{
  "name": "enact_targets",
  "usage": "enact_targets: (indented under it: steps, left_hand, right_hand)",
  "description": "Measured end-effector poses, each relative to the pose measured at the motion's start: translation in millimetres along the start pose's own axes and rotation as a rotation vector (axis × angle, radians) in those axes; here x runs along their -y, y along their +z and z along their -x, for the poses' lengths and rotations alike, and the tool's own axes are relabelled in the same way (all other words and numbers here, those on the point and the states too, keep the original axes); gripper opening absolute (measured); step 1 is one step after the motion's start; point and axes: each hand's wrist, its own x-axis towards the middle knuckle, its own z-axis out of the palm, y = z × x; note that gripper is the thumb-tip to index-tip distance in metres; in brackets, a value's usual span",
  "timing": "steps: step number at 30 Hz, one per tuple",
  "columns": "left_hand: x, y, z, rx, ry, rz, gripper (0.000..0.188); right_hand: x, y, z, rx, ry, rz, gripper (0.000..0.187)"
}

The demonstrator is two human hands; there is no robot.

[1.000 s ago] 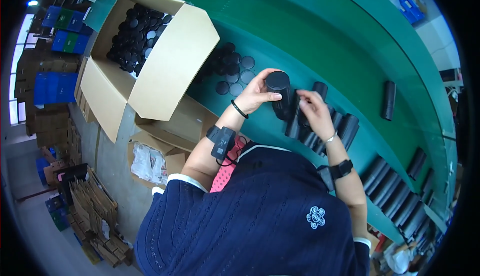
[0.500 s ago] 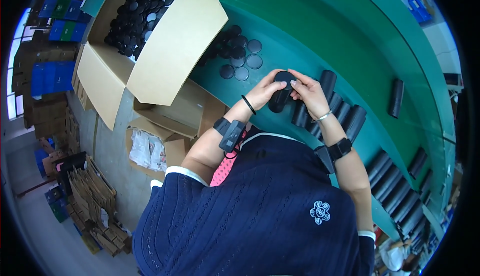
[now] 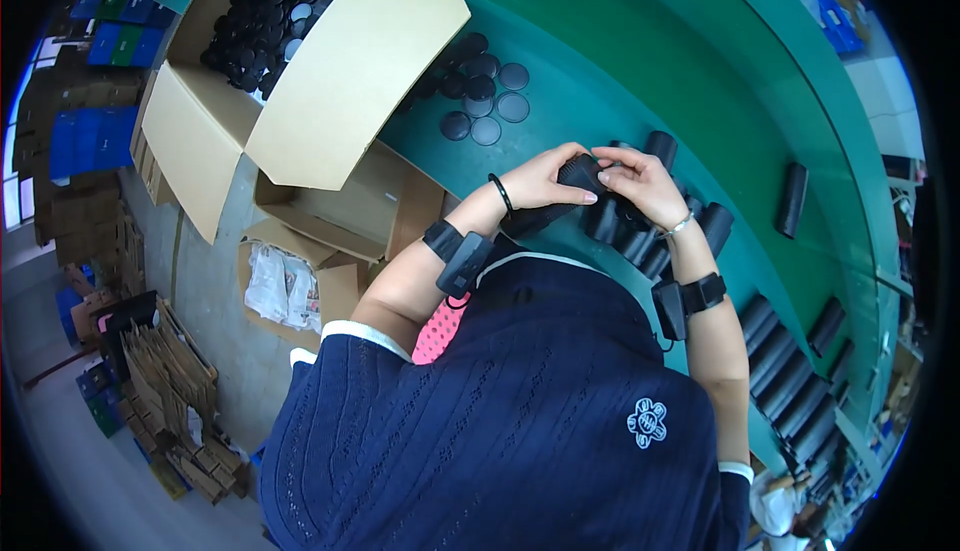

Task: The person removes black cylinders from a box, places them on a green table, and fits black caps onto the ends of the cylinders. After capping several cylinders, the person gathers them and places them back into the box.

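In my left hand [image 3: 552, 179] is a black cylinder [image 3: 580, 171], its ribbed end tilted up and its body running down towards my chest. My left fingers wrap over it, thumb along the near side. At that end, my right hand [image 3: 642, 187] has its thumb and fingers closed against the cylinder's edge; whether a lid sits there is hidden. Beneath and beside my right hand lie several more black cylinders [image 3: 715, 226] in a row. Beyond my left hand, round black lids [image 3: 513, 107] are scattered and heaped on the green table [image 3: 560, 71].
At the left, a large open cardboard box [image 3: 355, 61] holds many black lids [image 3: 262, 31]. Below it are an open carton [image 3: 335, 196] and a smaller box with white plastic bags [image 3: 283, 286]. More cylinders [image 3: 785, 366] line the right side, and one lies alone [image 3: 793, 201] by the raised edge.
The cylinder has tipped from showing its flat round top to showing its ribbed side, its body now towards me. My right hand has shifted slightly right, thumb off the round top.
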Motion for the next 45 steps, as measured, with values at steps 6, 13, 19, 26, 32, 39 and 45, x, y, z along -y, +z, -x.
enact_targets:
  steps: [6,13,19,26,32,39,45]
  left_hand:
    - [14,13,4,-0.109,0.154,0.060,0.059]
    - [8,13,11,-0.155,0.020,0.269,0.046]
    - [24,13,9,-0.271,0.112,0.243,0.041]
    - [16,7,12,-0.248,0.146,-0.142,0.062]
    - [7,3,13,-0.109,0.001,-0.387,0.063]
    - [-7,9,20,-0.156,-0.083,-0.791,0.059]
    - [16,7,29,-0.288,-0.083,-0.817,0.056]
  right_hand:
    - [-10,19,-1,-0.112,-0.064,-0.046,0.041]
    - [-20,36,-5,-0.192,-0.032,-0.366,0.036]
    - [-17,46,-10,-0.192,-0.072,-0.299,0.036]
    - [-8,23,-11,-0.041,-0.104,0.011,0.038]
    - [-4,19,-5,0.065,0.073,0.053,0.046]
    - [2,39,-6,0.045,-0.095,0.419,0.043]
    - [15,71,-17,0.096,-0.098,0.802,0.029]
